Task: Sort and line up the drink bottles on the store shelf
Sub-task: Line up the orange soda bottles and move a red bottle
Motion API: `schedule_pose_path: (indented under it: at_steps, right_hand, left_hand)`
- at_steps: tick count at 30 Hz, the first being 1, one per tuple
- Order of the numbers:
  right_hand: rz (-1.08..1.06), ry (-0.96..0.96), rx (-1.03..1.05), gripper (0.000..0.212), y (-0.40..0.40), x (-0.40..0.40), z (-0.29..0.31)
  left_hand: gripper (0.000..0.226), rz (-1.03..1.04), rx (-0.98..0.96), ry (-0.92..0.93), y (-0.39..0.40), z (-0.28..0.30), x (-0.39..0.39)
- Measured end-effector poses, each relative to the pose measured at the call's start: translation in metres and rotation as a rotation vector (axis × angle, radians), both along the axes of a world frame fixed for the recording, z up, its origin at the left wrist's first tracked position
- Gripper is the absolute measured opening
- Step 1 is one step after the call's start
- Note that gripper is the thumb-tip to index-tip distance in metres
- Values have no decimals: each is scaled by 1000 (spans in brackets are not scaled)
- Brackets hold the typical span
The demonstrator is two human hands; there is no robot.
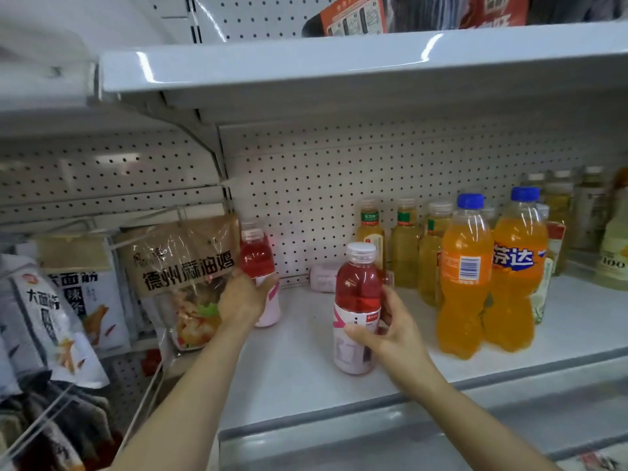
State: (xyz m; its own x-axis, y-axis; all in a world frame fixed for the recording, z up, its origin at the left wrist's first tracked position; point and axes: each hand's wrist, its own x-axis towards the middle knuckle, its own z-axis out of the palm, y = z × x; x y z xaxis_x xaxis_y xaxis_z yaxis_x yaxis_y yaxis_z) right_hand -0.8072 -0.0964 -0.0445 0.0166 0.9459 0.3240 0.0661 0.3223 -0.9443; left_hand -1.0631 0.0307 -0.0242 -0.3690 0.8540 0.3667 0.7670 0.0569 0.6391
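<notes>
My left hand (243,295) grips a red drink bottle (257,258) that stands upright at the far left of the white shelf (292,375), close to the pegboard back. My right hand (390,329) holds a second red drink bottle (356,300) with a white cap, upright near the shelf's middle front. A third pink-labelled bottle (323,278) lies on its side at the back between them. Two orange soda bottles (465,277) with blue caps stand to the right. Behind them stand several yellow tea bottles (406,246).
An upper shelf (339,66) overhangs the bottles. Snack bags (183,273) hang on hooks in the bay to the left, right beside my left hand. More pale bottles (611,253) stand at the far right. The shelf's front edge (407,413) runs below my forearms.
</notes>
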Motion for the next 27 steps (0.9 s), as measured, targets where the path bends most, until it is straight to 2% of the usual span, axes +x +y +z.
schedule_pose_path:
  at_steps: [4, 6, 8, 10, 12, 14, 16, 19, 23, 25, 27]
  right_hand:
    - [45, 0, 22, 70, 5, -15, 3]
    - [66, -24, 29, 70, 8, -22, 5]
    - [81, -57, 40, 72, 11, -31, 8]
    - [89, -94, 56, 72, 16, -41, 9]
    - [98, -130, 72, 70, 20, -54, 13]
    - [122, -138, 85, 68, 25, -67, 16]
    - [163, -138, 104, 68, 29, -81, 20]
    - [229, -166, 96, 72, 35, -98, 21]
    - [390, -270, 38, 69, 45, -81, 29]
    - [310, -297, 28, 63, 62, -56, 33]
    - [-71, -341, 5, 48, 98, -29, 29]
  left_hand:
    - [77, -41, 29, -31, -18, 5, 8]
    - [75, -95, 25, -24, -21, 6, 13]
    - [83, -173, 30, -67, -24, 6, 8]
    - [88, -186, 133, -113, -33, 9, 2]
    - [74, -199, 333, -194, -61, 25, 8]
    - [64, -320, 462, -204, -90, 44, 18]
    - [70, -452, 457, -119, -104, 51, 24]
    - [84, -428, 367, 130, -106, 46, 23]
    - [80, -397, 359, 164, -105, 40, 17]
    - [79, -419, 356, 168, -106, 40, 17]
    - [78, -428, 363, 137, -108, 39, 19]
